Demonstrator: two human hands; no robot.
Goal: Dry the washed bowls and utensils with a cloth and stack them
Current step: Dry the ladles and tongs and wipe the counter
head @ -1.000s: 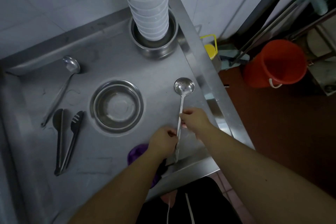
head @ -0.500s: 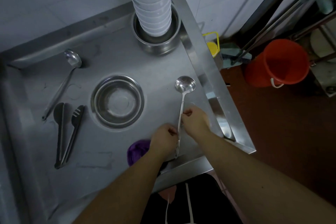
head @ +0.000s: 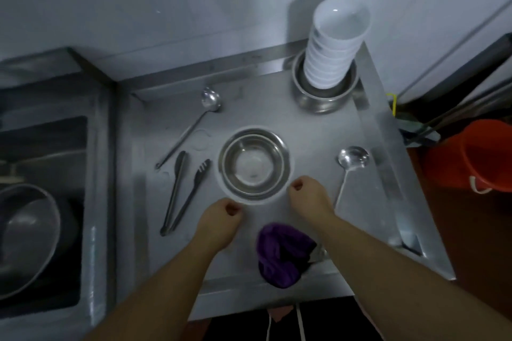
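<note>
Both our hands are curled into loose fists holding nothing: left hand [head: 219, 223] and right hand [head: 309, 195] flank the near rim of the steel bowl [head: 253, 165]. Behind them, the purple cloth [head: 281, 253] lies at the counter's [head: 313, 130] edge.

Worktop [head: 318, 133]: brushed stainless steel, dull sheen w/ faint scuffs. Steel bowl [head: 253, 165]: polished metal, glossy inside. Both ladles [head: 352, 159] [head: 210, 99] shiny metal; tongs [head: 182, 188] darker metal, less gloss. Stacked bowls [head: 332, 47]: white, smooth, glossy, prob. plastic or ceramic, can't tell. Cloth [head: 282, 252]: purple fabric, matt, soft, crumpled. Bucket [head: 471, 155]: orange plastic, smooth.
</note>
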